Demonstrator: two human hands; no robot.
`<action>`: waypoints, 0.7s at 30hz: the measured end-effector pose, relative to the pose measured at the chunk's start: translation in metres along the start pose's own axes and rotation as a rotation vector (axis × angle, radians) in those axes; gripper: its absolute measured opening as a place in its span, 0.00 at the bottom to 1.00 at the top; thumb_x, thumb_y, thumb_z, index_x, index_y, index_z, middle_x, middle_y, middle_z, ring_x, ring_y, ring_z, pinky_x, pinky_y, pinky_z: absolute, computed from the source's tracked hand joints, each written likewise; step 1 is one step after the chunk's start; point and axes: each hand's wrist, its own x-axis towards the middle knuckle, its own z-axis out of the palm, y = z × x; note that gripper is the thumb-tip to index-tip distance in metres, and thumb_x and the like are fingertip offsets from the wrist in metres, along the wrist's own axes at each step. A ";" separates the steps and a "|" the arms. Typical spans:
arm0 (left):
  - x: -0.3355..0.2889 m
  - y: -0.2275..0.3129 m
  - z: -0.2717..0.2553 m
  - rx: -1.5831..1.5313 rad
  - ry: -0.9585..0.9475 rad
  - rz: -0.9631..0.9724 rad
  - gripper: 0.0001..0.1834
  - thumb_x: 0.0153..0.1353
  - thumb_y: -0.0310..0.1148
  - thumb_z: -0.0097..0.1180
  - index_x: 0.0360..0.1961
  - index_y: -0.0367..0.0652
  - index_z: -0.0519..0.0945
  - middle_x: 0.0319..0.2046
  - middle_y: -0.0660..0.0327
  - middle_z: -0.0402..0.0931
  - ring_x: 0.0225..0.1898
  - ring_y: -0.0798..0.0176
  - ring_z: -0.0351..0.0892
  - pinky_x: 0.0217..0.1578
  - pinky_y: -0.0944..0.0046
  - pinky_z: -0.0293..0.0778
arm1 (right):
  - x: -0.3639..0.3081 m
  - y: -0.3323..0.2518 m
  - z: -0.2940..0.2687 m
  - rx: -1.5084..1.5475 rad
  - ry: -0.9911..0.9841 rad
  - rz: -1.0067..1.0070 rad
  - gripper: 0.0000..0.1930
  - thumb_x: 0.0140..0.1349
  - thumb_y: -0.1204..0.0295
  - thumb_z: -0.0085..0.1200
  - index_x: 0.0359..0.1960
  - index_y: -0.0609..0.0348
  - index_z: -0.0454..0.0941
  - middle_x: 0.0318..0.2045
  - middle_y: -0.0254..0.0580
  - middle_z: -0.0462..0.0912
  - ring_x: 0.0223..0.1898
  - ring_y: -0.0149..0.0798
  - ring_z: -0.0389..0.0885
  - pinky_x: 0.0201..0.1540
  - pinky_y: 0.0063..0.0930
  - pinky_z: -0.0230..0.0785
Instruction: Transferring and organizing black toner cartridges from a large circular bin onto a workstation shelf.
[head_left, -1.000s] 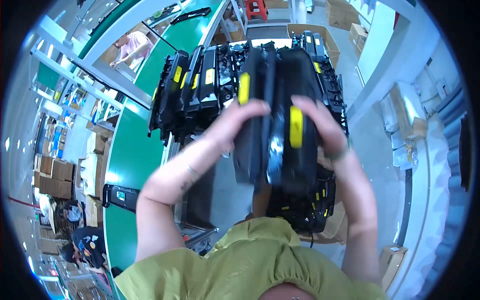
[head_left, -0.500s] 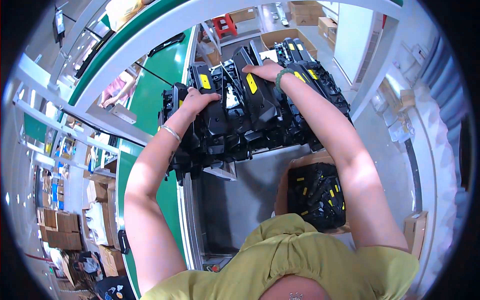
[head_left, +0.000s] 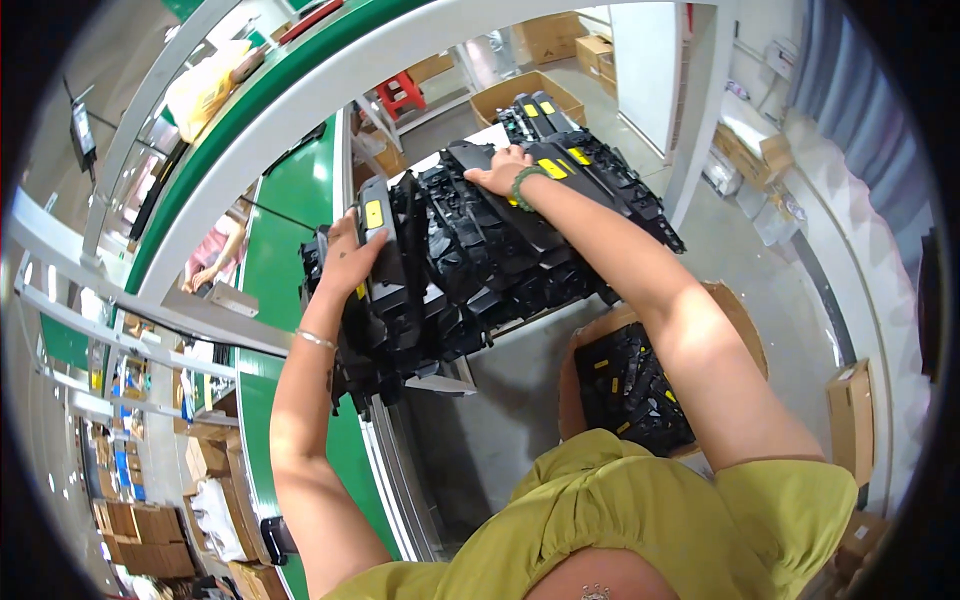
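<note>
Before me stands a row of black plastic cartridges with yellow labels, packed side by side. My left hand (head_left: pixel 350 255) is wrapped over a cartridge (head_left: pixel 392 285) near the row's left end, thumb on its right side. Farther right, my right hand (head_left: pixel 503 172) grips the upper end of another black cartridge (head_left: pixel 520 228), which leans among its neighbours. That cartridge's yellow label is mostly hidden by my wrist and green bead bracelet. More labelled cartridges (head_left: pixel 610 185) lie to the right of this hand. Between my hands, dark frames and ribbed parts (head_left: pixel 440 235) of the row show.
Below the row, an open cardboard box (head_left: pixel 570 385) holds several black parts with yellow labels. A green workbench (head_left: pixel 300 190) runs along the left, with a white metal frame (head_left: pixel 350 80) above it. Behind are another carton (head_left: pixel 555 95) and a red stool (head_left: pixel 400 93). Another person's hand (head_left: pixel 205 278) shows at left.
My view has shifted. The cartridge under my right hand has tipped from more upright to a flatter lean, and its label has slipped behind my wrist. My left hand stays on the left-end cartridge.
</note>
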 end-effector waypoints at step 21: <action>-0.205 0.223 0.141 -0.433 -0.357 0.183 0.19 0.48 0.24 0.57 0.45 0.39 0.73 0.39 0.55 0.75 0.38 0.59 0.75 0.38 0.67 0.71 | -0.277 0.319 0.096 0.717 0.291 0.144 0.17 0.50 0.67 0.51 0.41 0.60 0.73 0.37 0.50 0.76 0.39 0.45 0.76 0.42 0.36 0.69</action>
